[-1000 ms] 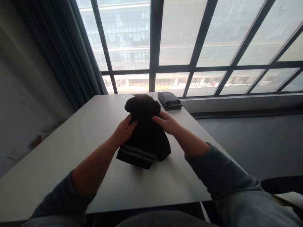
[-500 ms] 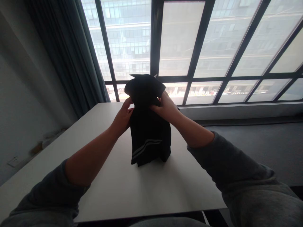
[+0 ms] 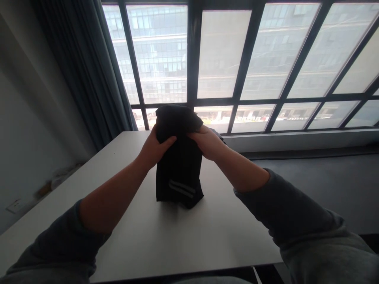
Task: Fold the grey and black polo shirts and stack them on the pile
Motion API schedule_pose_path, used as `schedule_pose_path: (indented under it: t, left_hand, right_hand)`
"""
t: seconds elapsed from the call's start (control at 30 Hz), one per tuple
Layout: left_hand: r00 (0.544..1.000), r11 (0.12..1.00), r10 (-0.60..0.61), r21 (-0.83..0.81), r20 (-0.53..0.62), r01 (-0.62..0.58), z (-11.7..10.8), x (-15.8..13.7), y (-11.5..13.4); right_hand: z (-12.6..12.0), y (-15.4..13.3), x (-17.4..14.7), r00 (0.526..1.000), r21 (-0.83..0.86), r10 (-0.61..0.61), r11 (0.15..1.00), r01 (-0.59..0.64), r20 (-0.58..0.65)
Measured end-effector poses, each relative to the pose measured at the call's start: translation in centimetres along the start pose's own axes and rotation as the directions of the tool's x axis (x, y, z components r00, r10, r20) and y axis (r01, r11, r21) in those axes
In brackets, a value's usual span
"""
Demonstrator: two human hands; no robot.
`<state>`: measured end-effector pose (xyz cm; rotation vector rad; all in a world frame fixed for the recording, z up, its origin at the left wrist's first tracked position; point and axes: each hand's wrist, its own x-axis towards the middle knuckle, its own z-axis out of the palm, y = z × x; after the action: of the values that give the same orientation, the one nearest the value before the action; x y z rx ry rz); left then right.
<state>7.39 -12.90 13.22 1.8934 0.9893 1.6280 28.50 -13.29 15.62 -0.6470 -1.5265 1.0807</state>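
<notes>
A black garment with two pale stripes near its lower end hangs above the white table, its bottom edge touching or nearly touching the tabletop. My left hand grips its upper left side, fingers curled over the cloth. On the upper right side my right hand holds the same garment. The top of the garment bunches into a dark lump above both hands.
A tall window with dark frames fills the back. A dark curtain hangs at the left. Behind my right hand a corner of another folded dark cloth shows on the table's far edge. The floor lies to the right.
Both hands lifted the garment from lying on the table to hanging upright. In the last half second it dropped slightly and my fingers closed tighter around its top.
</notes>
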Motion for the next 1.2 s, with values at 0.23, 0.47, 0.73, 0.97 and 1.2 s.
schedule_pose_path:
  t: [0.23,0.47,0.73,0.97,1.2]
  left_hand:
    - [0.984,0.931,-0.156,-0.347,-0.09,0.116,-4.9,3.7,-2.0]
    - [0.993,0.878,-0.113,-0.47,-0.019,0.091,-6.2,4.7,1.1]
    - [0.974,0.964,-0.225,-0.137,0.029,0.227,-6.3,3.5,4.6]
    - [0.988,0.849,-0.151,0.508,-0.029,0.144,-8.5,4.5,7.4]
    - [0.99,0.945,-0.141,-0.298,-0.002,0.134,-7.1,4.0,7.2]
  right_hand:
    - [-5.3,-2.7,3.1,0.988,-0.238,-0.143,0.963,0.127,-0.054]
    - [-7.0,-7.2,3.4,0.971,-0.573,-0.239,0.792,0.211,0.028]
    - [-6.9,-9.0,3.2,0.943,-0.824,-0.316,0.505,0.258,0.102]
    - [-7.3,-10.8,1.7,0.908,-0.81,-0.398,0.483,0.332,0.135]
    - [-6.8,-11.3,0.2,0.893,-0.782,-0.43,0.508,0.361,0.133]
